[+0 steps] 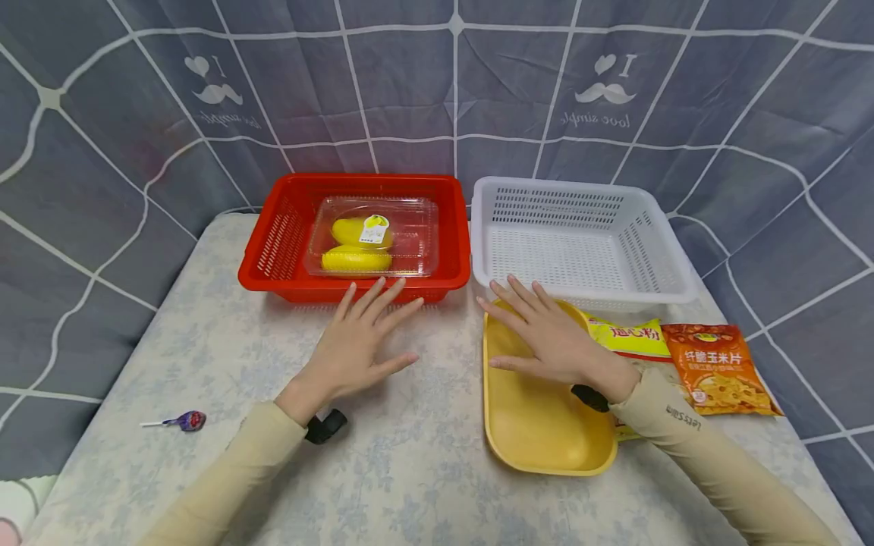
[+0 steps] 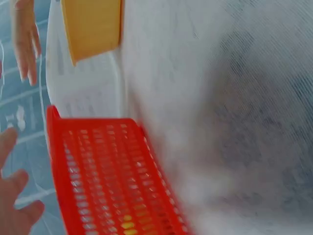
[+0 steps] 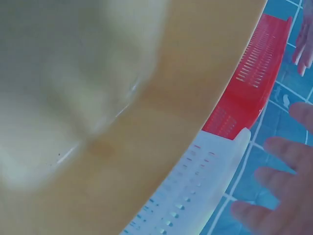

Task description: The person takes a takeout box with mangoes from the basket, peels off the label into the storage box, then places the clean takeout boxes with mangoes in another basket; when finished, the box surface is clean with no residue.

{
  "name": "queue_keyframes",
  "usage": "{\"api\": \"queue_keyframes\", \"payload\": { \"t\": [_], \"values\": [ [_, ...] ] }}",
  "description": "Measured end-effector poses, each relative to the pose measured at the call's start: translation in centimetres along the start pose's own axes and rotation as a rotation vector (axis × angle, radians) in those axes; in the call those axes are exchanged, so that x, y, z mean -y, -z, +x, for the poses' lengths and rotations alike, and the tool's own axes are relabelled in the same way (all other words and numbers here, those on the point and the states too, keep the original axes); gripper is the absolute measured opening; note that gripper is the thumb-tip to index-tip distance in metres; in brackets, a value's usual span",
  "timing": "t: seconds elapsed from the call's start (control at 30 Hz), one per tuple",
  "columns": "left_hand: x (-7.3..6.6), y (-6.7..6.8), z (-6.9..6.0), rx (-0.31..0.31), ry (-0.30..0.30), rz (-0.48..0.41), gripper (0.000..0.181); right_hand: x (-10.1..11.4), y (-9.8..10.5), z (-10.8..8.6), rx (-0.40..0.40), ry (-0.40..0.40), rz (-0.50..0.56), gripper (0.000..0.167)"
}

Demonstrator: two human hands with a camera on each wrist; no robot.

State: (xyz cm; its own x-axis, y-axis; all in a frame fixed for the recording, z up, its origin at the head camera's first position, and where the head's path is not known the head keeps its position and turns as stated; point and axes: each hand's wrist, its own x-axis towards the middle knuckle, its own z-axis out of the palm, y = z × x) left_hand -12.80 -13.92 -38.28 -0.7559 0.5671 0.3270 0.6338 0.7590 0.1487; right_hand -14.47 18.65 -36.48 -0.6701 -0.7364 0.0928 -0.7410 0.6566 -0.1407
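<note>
My left hand (image 1: 355,345) hovers over the table in front of the red basket (image 1: 355,290), fingers spread and holding nothing. In the basket lies a clear plastic box (image 1: 415,235) with two yellow fruits (image 1: 355,259), which look like mangoes, and a white label. Fingers outstretched, my right hand (image 1: 546,334) is above the yellow tray (image 1: 539,432) and grips nothing. Both hands also show at the edges of the wrist views, with the left fingers (image 2: 18,181) and the right fingers (image 3: 279,176) apart.
Behind the yellow tray stands a white basket (image 1: 560,258). To its right lie a yellow food packet (image 1: 631,337), partly hidden by my right arm, and an orange snack bag (image 1: 720,368). A wrapped lollipop (image 1: 187,422) lies at the left. A grey tile-patterned curtain (image 1: 410,91) hangs behind.
</note>
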Motion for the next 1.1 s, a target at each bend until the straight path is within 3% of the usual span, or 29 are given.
{"api": "queue_keyframes", "payload": {
  "t": [0.1, 0.2, 0.3, 0.4, 0.5, 0.63, 0.77, 0.9, 1.1],
  "values": [
    [1.6, 0.3, -0.1, -0.12, 0.06, -0.077, 0.068, -0.1, 0.3, 0.3, -0.101, 0.032, 0.029, 0.073],
    [3.8, 0.9, -0.2, -0.271, 0.175, -0.16, 0.058, -0.3, 0.5, 0.7, -0.231, 0.076, 0.052, 0.061],
    [6.3, 1.7, -0.1, -0.402, 0.333, -0.233, 0.049, -0.4, 0.6, 1.4, -0.357, 0.11, 0.075, 0.049],
    [8.9, 2.5, 0.1, -0.466, 0.508, -0.279, 0.045, -0.4, 0.8, 2.3, -0.452, 0.115, 0.095, 0.04],
    [11.3, 3.2, 0.3, -0.469, 0.656, -0.314, 0.047, -0.4, 0.9, 3.2, -0.514, 0.093, 0.119, 0.034],
    [13.9, 3.9, 0.5, -0.443, 0.769, -0.345, 0.051, -0.5, 1.0, 4.4, -0.548, 0.064, 0.18, 0.031],
    [15.6, 4.4, 0.6, -0.34, 0.824, -0.38, 0.053, -0.4, 1.1, 5.6, -0.569, 0.066, 0.227, 0.03],
    [16.7, 4.7, 0.6, -0.213, 0.869, -0.474, 0.055, -0.1, 1.2, 6.8, -0.567, 0.048, 0.242, 0.029],
    [17.3, 4.5, 0.3, -0.149, 0.889, -0.648, 0.058, 0.0, 2.0, 9.1, -0.43, -0.08, 0.366, 0.035]
  ]
}}
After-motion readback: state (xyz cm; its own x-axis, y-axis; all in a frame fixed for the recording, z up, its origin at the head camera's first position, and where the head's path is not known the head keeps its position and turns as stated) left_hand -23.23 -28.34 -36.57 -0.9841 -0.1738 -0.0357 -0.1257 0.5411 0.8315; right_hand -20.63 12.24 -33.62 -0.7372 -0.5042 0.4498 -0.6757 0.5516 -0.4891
